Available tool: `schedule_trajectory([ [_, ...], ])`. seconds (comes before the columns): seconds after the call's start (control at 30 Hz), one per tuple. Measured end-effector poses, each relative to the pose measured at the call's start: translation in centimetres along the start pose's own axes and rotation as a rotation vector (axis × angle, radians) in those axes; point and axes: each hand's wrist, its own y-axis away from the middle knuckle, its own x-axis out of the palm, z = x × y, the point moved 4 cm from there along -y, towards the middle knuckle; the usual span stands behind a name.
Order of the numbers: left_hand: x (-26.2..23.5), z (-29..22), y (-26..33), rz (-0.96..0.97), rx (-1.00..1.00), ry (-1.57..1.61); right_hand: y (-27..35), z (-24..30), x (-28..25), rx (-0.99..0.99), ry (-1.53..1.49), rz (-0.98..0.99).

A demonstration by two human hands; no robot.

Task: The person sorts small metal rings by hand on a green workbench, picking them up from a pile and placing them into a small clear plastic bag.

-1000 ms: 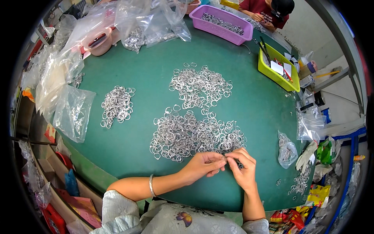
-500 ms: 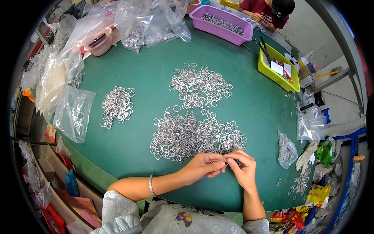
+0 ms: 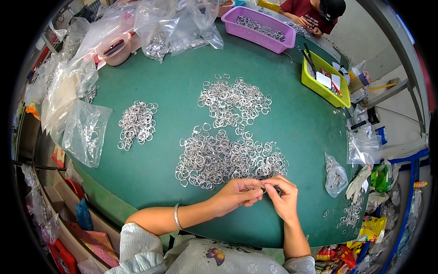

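A person's two bare hands meet at the near edge of a green table, just below the big pile of silver rings; the left hand and the right hand touch fingertip to fingertip, pinching a ring between them — it is mostly hidden by the fingers, and how it sits in the grip cannot be told. A metal bangle circles the left wrist.

Beyond the big pile lies a second pile, spread loosely toward the table's far side; left of the big pile, well apart, sits a small pile. Clear bags with rings inside lie farther left along the table edge; more bags heap at the far side, beside a pink bowl.

Far from the big pile, at the table's back edge, stands a purple tray holding rings — another person in a red shirt works just behind it. To the pile's upper right rests a yellow-green tray of small tools; to its right lies a small bag of rings, with a white glove just beside it.
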Motion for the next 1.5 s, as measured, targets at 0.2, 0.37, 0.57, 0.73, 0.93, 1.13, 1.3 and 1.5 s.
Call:
schedule_trajectory([
  [0.2, 0.0, 0.2, -0.1, 0.002, 0.004, 0.025, 0.4, -0.8, 0.0, 0.047, -0.039, -0.028],
  [0.37, -0.2, -0.3, -0.1, 0.015, -0.002, 0.117, 0.4, -1.0, 0.4, 0.001, -0.166, -0.012],
  [0.57, -0.2, -0.3, -0.2, 0.085, -0.034, 0.197, 0.9, -1.0, 0.7, 0.091, -0.288, -0.003],
  [0.73, -0.1, -0.3, -0.2, 0.118, -0.037, 0.212, 0.9, -0.6, 0.8, 0.075, -0.344, 0.009],
  [0.93, -0.2, -0.2, -0.1, 0.073, -0.021, 0.181, 1.1, -1.4, 0.8, 0.147, -0.597, 0.115],
  [1.13, 0.3, -2.1, 0.5, -0.239, 0.233, -0.386, 1.2, -1.5, 1.3, 0.082, -0.544, 0.018],
  [1.3, 0.1, -2.5, 0.9, -0.342, 0.294, -0.517, 1.4, -1.1, 2.1, 0.207, -0.61, 0.019],
  [1.5, 0.6, -2.4, 0.7, -0.29, 0.282, -0.599, 1.6, -1.8, 1.7, 0.319, -0.725, 0.001],
])
